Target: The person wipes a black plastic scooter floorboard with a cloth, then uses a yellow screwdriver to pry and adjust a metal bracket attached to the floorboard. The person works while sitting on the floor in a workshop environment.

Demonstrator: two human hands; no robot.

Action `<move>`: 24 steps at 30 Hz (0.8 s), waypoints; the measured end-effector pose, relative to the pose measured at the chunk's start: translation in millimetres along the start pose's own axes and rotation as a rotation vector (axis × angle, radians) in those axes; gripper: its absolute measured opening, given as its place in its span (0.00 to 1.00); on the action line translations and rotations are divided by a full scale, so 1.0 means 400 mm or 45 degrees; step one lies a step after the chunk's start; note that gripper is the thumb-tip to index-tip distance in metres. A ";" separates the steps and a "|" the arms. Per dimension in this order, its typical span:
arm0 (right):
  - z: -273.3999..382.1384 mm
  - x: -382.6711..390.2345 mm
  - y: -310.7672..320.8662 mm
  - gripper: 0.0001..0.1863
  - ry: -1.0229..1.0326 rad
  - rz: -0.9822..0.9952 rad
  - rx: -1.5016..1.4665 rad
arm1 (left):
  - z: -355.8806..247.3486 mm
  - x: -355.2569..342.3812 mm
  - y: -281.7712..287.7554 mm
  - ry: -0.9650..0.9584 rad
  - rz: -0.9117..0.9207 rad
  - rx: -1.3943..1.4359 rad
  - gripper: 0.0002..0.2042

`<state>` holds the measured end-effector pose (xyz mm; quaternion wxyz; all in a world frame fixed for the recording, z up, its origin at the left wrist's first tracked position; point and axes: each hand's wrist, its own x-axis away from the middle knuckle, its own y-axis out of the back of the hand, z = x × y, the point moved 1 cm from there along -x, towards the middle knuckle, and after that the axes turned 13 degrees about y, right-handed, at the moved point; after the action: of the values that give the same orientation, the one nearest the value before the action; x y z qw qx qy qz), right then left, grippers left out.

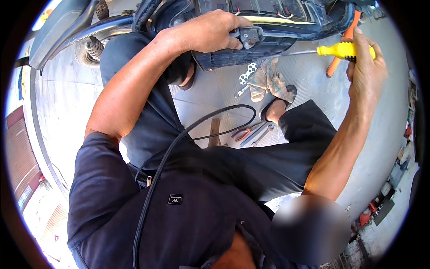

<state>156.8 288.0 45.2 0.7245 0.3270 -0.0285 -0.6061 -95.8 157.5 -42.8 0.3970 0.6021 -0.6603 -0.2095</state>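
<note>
My left hand is closed over the grey bracket on the lower edge of a black scooter body panel. Out to the right, my right hand grips a screwdriver by its yellow handle. The metal shaft points left, and its tip reaches the panel close to my left hand. I am crouched over the concrete floor, with my dark trousers and both sandalled feet below the panel.
On the floor lie a dirty rag, a flat multi-hole wrench, red-handled pliers, a spanner and a wooden block. An orange bar leans behind the screwdriver. A black cable loops over my lap. The scooter's wheel and shock spring sit upper left.
</note>
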 end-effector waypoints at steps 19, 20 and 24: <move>-0.032 0.003 0.035 0.20 0.045 0.081 -0.241 | -0.020 -0.013 0.020 0.170 -0.040 -0.052 0.20; -0.024 0.006 0.037 0.20 0.038 0.065 -0.245 | -0.024 -0.011 0.021 0.175 -0.025 -0.038 0.19; -0.002 0.017 0.038 0.20 0.050 0.040 -0.195 | -0.009 -0.015 0.010 0.121 -0.069 -0.125 0.19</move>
<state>172.0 283.2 49.8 0.7571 0.2819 0.0269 -0.5887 -95.7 164.6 -39.2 0.4510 0.6089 -0.6131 -0.2236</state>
